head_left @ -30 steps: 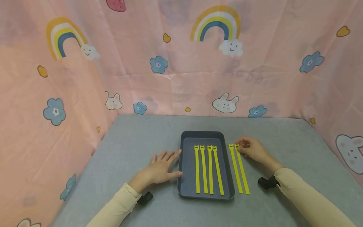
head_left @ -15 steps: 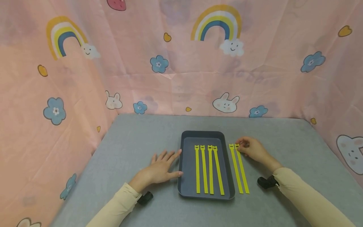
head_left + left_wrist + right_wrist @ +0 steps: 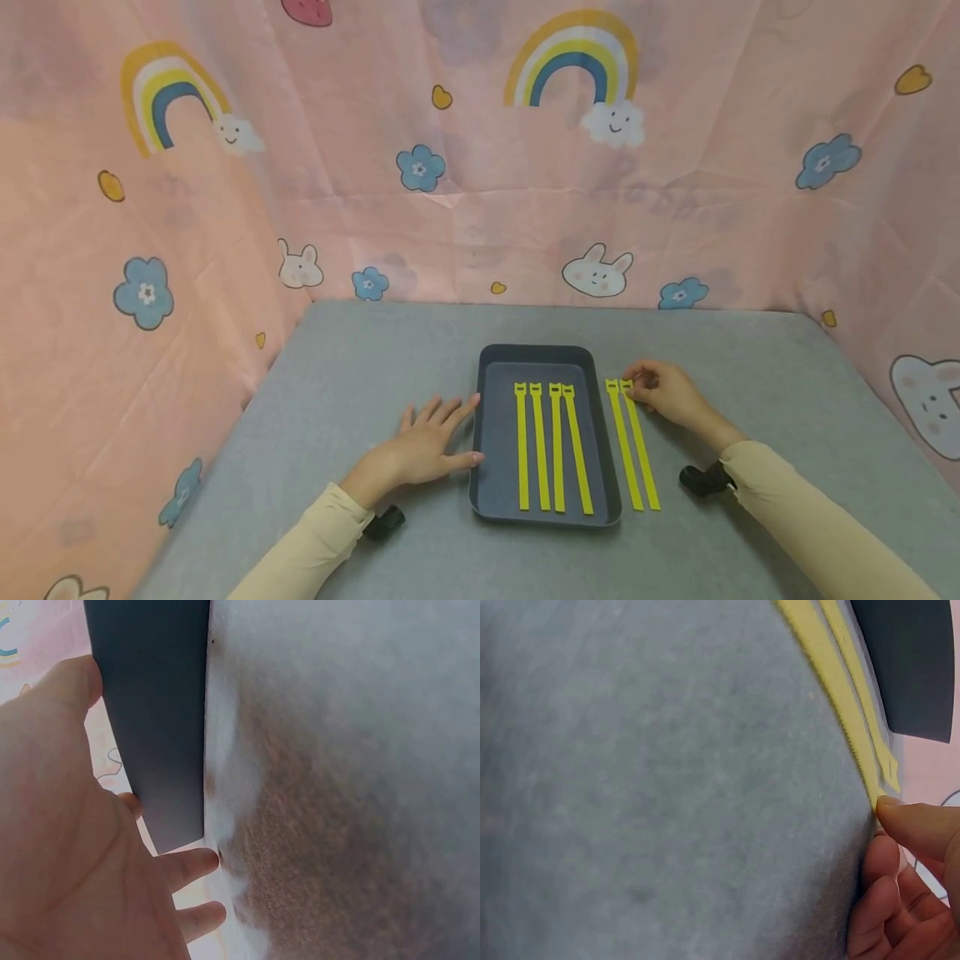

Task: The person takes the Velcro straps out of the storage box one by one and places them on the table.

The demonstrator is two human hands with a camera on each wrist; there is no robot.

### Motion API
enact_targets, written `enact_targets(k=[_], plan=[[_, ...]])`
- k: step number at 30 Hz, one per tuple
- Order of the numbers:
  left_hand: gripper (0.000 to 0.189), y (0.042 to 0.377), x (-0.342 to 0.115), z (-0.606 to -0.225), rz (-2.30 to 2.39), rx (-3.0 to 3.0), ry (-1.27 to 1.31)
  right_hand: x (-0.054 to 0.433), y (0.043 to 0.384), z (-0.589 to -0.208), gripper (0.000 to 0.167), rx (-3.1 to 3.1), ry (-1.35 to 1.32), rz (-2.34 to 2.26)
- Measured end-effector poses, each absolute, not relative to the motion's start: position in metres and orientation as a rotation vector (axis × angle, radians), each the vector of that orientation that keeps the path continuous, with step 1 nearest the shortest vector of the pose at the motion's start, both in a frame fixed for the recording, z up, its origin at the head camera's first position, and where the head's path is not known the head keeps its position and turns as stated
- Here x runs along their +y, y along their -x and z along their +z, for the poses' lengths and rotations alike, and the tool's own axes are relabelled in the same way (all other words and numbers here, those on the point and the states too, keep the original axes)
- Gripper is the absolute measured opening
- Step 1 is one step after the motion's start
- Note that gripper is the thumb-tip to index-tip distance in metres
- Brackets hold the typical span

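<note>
A dark grey rectangular tray [image 3: 495, 467] sits mid-table in the head view, with several yellow cable ties [image 3: 522, 450] lying lengthwise inside it. At its left rim is my left hand [image 3: 423, 448], fingers spread, the thumb and index finger touching the tray wall [image 3: 161, 712]. Outside the right wall, two more yellow ties lie side by side on the table. My right hand [image 3: 669, 393] pinches the slotted head of the outer cable tie [image 3: 641, 450]; the thumb [image 3: 915, 825] covers that head in the right wrist view. The inner cable tie [image 3: 624, 450] is untouched.
The grey tabletop [image 3: 375, 350] surrounds the tray. Pink printed cloth [image 3: 480, 225] hangs behind the table and along both sides. A small black device [image 3: 705, 481] is on the right wrist, and another black device [image 3: 385, 523] on the left.
</note>
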State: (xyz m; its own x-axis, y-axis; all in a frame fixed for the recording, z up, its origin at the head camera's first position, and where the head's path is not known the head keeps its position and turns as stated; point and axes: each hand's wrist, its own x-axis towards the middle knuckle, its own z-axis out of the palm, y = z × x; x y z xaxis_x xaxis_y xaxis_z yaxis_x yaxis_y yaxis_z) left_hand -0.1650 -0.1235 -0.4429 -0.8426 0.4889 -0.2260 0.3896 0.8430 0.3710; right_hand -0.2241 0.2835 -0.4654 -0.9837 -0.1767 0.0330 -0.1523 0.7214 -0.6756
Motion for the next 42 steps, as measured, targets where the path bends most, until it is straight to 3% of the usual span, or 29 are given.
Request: enact_targets(k=[20, 42], plan=[[0.086, 0.165, -0.123, -0.444, 0.449, 2.708, -0.673, 0.289, 0.226, -0.462, 0.023, 2.883, 0.254, -1.154], [0.085, 0.164, -0.122, -0.442, 0.438, 2.719, -0.664, 0.266, 0.224, -0.423, 0.025, 2.932, 0.296, -1.188]])
